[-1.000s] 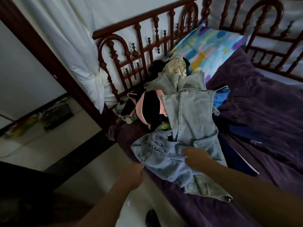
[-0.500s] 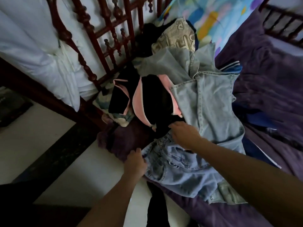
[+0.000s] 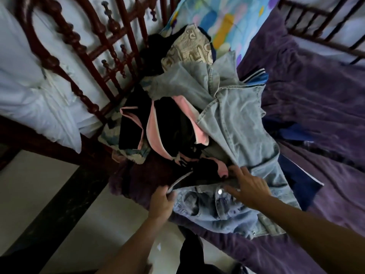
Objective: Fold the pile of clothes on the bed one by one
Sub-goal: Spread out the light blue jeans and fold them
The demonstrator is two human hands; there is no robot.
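Our left hand (image 3: pixel 161 202) is now pinching the jeans (image 3: pixel 217 208) waistband; right hand (image 3: pixel 246 186), fingers spread, is flattening beside it. Camera has closed in; first fold beginning.

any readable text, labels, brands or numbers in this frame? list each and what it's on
No text reads with certainty.
Beige printed cloth at the top of the pile: large letter-like shapes, one perhaps "R", too crumpled and blurred to read as a word.
Light denim jeans: metal waistband button between the left hand and right hand; any embossing is too small to tell.
Black and pink garment: white marks near its lower edge, unreadable.
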